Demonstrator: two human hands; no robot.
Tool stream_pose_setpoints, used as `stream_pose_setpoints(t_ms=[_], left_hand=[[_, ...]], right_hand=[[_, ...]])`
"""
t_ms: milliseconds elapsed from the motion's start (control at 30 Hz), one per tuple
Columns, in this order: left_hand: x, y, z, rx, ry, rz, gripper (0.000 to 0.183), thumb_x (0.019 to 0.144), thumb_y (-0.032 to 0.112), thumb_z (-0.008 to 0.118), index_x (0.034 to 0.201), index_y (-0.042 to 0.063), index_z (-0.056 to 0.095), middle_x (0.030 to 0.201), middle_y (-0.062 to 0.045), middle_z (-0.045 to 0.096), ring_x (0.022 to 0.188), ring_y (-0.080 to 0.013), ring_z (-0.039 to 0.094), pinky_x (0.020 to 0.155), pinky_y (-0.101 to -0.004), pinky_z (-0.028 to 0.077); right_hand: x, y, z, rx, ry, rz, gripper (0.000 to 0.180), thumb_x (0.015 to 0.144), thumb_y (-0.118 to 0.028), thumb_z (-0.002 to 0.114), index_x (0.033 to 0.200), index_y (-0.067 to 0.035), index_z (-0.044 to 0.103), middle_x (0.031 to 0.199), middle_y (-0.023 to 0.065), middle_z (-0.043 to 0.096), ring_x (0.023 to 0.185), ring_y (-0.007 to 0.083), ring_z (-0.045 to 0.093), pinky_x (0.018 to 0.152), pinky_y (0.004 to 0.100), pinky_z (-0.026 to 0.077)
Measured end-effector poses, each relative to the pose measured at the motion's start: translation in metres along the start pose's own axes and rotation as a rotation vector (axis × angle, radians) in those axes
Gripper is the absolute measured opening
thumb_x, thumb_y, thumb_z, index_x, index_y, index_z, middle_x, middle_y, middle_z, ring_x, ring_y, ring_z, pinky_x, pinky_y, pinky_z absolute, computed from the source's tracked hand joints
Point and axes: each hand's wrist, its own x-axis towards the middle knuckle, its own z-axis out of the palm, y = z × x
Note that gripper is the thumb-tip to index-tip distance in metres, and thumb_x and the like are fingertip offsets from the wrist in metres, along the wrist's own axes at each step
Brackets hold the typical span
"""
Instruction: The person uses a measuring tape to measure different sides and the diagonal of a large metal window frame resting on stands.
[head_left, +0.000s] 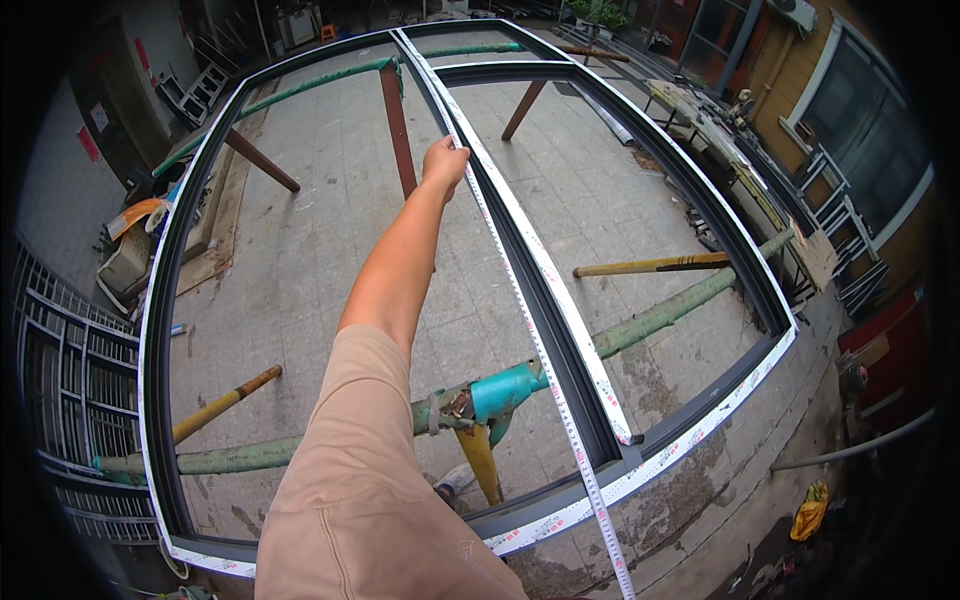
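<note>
My left hand (447, 166) is at the end of an outstretched arm in a tan sleeve. Its fingers pinch the white blade of a tape measure (556, 379) at the dark middle bar of a large window frame (538, 300). From the hand the blade runs along that bar, crosses the frame's near edge and leaves the picture at the bottom. The frame is dark-profiled, with white printed protective film along its faces. My right hand is out of view, and so is the tape's case. Whether the blade continues past my fingers is hard to tell.
Green-wrapped pipes (660, 311) on brown and yellow legs support the frame. At right stands a long workbench (739, 172) laden with profiles. Metal grilles (79, 375) lie at left. A shoe (456, 480) shows beneath the near side, and a yellow bag (810, 511) lies lower right.
</note>
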Motion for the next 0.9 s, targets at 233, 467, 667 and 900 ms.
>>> stream_pose_setpoints(t_ms=[233,467,667,900], left_hand=[[-0.007,0.005,0.000,-0.084,-0.027,-0.038,0.039,0.091,0.005,0.064,0.129,-0.001,0.064,0.090,-0.002,0.067,0.070,-0.0094,0.057,0.059,-0.0260,0.042],[0.000,-0.008,0.006,-0.116,-0.044,-0.069,0.034,0.091,0.002,0.061,0.123,-0.007,0.063,0.102,-0.014,0.072,0.083,-0.0209,0.071,0.073,-0.0327,0.055],[0.006,-0.022,0.013,-0.190,-0.014,-0.127,0.030,0.091,0.002,0.058,0.119,-0.006,0.066,0.102,-0.014,0.072,0.078,-0.0199,0.071,0.068,-0.0329,0.056],[0.005,-0.025,0.019,-0.206,0.006,-0.151,0.030,0.091,0.002,0.056,0.118,-0.007,0.066,0.104,-0.016,0.072,0.080,-0.0199,0.072,0.069,-0.0322,0.057]], right_hand=[[-0.001,0.010,0.000,0.039,-0.005,0.036,0.012,0.096,-0.012,0.066,0.086,-0.006,0.070,0.069,-0.0021,0.062,0.058,0.0061,0.054,0.053,0.0228,0.041],[-0.012,-0.018,0.004,-0.016,0.068,-0.022,0.011,0.096,-0.011,0.066,0.090,-0.005,0.071,0.070,-0.0004,0.064,0.059,0.0078,0.058,0.054,0.0235,0.044],[-0.005,0.005,-0.003,-0.023,0.102,-0.107,0.009,0.096,-0.010,0.066,0.094,-0.003,0.071,0.072,0.0021,0.065,0.059,0.0097,0.059,0.054,0.0244,0.045],[-0.021,-0.011,0.005,-0.030,0.210,-0.170,0.009,0.096,-0.014,0.069,0.093,-0.005,0.071,0.069,-0.0024,0.062,0.062,0.0063,0.054,0.054,0.0254,0.044]])
